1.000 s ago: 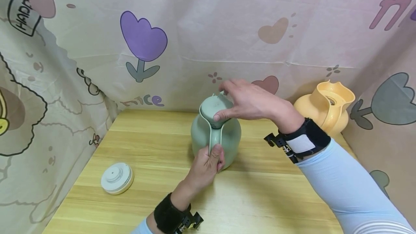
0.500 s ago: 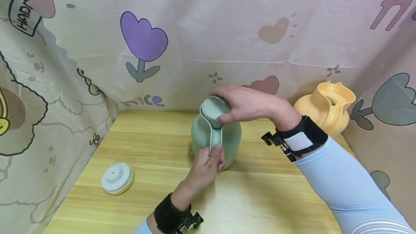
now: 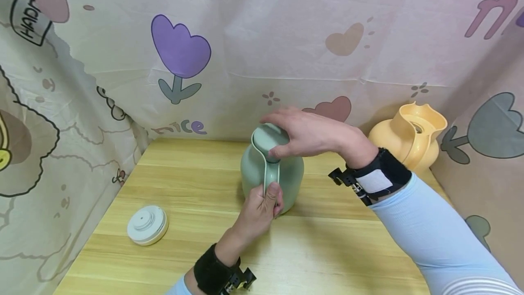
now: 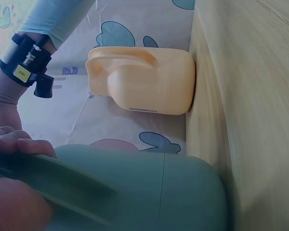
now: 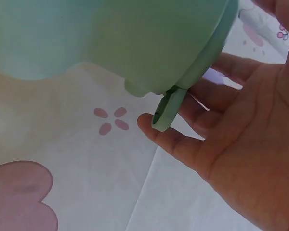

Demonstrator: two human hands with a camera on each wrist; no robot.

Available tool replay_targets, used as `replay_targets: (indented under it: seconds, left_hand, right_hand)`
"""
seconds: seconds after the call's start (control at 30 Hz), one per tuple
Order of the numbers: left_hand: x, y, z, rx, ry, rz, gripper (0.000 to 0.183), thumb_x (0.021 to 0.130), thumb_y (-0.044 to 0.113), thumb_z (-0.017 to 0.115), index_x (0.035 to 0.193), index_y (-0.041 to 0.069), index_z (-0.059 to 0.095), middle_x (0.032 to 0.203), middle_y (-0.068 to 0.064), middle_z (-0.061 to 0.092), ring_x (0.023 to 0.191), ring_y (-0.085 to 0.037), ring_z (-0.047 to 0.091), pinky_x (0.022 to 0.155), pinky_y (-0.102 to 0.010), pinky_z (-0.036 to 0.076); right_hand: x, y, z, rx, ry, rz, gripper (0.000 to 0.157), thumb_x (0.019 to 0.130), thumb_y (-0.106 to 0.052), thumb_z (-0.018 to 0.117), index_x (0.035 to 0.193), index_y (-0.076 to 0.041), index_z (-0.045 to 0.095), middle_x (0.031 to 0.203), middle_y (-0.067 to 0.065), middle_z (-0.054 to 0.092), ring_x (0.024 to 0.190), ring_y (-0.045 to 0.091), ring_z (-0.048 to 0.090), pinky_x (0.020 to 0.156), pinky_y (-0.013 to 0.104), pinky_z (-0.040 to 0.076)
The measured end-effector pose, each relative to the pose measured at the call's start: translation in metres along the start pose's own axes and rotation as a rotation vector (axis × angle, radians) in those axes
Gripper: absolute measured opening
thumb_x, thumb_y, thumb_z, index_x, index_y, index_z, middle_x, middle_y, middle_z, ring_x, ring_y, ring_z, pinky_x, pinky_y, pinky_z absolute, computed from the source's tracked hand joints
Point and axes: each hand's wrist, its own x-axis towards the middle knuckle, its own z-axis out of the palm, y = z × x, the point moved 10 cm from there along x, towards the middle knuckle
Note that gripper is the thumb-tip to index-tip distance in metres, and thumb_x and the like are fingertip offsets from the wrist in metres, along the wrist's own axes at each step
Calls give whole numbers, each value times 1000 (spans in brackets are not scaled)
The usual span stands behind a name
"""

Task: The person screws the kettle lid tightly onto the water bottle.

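A green jug (image 3: pixel 291 181) stands upright near the back of the wooden table. My left hand (image 3: pixel 259 208) grips its handle (image 3: pixel 272 174), the fingers wrapped round it in the left wrist view. The green round lid (image 3: pixel 268 140) sits in the jug's mouth, level with the rim. Over it my right hand (image 3: pixel 307 132) holds the lid, thumb at the near edge and fingers reaching over the far side. In the right wrist view a small green flap (image 5: pixel 167 111) hangs from the spout side, against the fingers (image 5: pixel 176 142).
A yellow jug (image 3: pixel 399 142) without a lid stands at the back right corner. Toward the front left lies a white and cream round lid (image 3: pixel 147 225) on the table (image 3: pixel 196 181). A printed cloth (image 3: pixel 262 35) hangs behind and at both sides.
The green lid has gone from tilted, its far side raised, to flat in the jug's mouth. My right hand has shifted slightly left and down with it. The left hand keeps its grip.
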Motion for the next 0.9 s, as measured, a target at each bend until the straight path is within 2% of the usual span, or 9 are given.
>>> replay_targets:
  seconds: [0.1,0.17,0.27,0.4,0.5,0.63,0.8,0.9]
  left_hand:
    - [0,-1,0,0,2,-6,42,108,18,27,72,6,46,57,-11,44,50,-11,42,47,-23,38]
    - [-1,-1,0,-1,2,-9,42,107,18,27,72,6,46,57,-11,44,50,-11,42,47,-23,38]
    - [-1,-1,0,2,3,-1,42,107,19,28,71,6,45,57,-10,44,50,-11,42,47,-23,37]
    - [0,-1,0,12,-1,12,43,108,21,28,71,6,44,57,-7,43,50,-12,41,46,-23,37]
    - [-1,-1,0,9,-4,12,43,108,22,28,71,6,44,58,-7,42,50,-12,41,45,-24,37]
    - [0,0,0,-3,-5,11,43,108,21,28,71,6,44,57,-8,42,50,-12,40,45,-24,37]
    - [0,-1,0,-5,-2,-6,42,107,18,28,71,6,45,57,-10,43,50,-12,41,47,-22,36]
    - [0,-4,0,-5,1,-23,41,107,16,28,71,5,46,57,-11,44,50,-12,42,48,-21,36]
  right_hand:
    - [0,-4,0,13,-17,-27,60,78,-42,65,135,-27,48,127,-12,50,112,11,41,87,32,43]
    - [0,-3,0,-2,-12,-21,58,79,-42,65,133,-27,50,125,-11,51,111,11,42,86,33,44]
    - [1,1,-1,-37,8,25,58,80,-56,65,128,-27,53,121,-9,53,107,12,45,82,33,45]
    - [2,9,-3,-81,48,103,73,72,-80,58,120,-25,55,109,-6,54,98,13,49,76,35,46]
    - [2,12,-4,-91,63,127,81,67,-87,53,117,-24,56,105,-4,53,94,14,51,75,37,47]
    - [2,9,-3,-71,48,98,76,70,-81,59,123,-25,55,114,-6,53,100,13,49,78,36,47]
    - [3,1,0,-53,-7,31,60,78,-54,65,130,-28,53,124,-11,53,107,11,44,81,33,45]
    - [4,1,-1,-61,-3,46,59,78,-55,65,128,-27,54,121,-10,55,106,12,45,79,33,45]
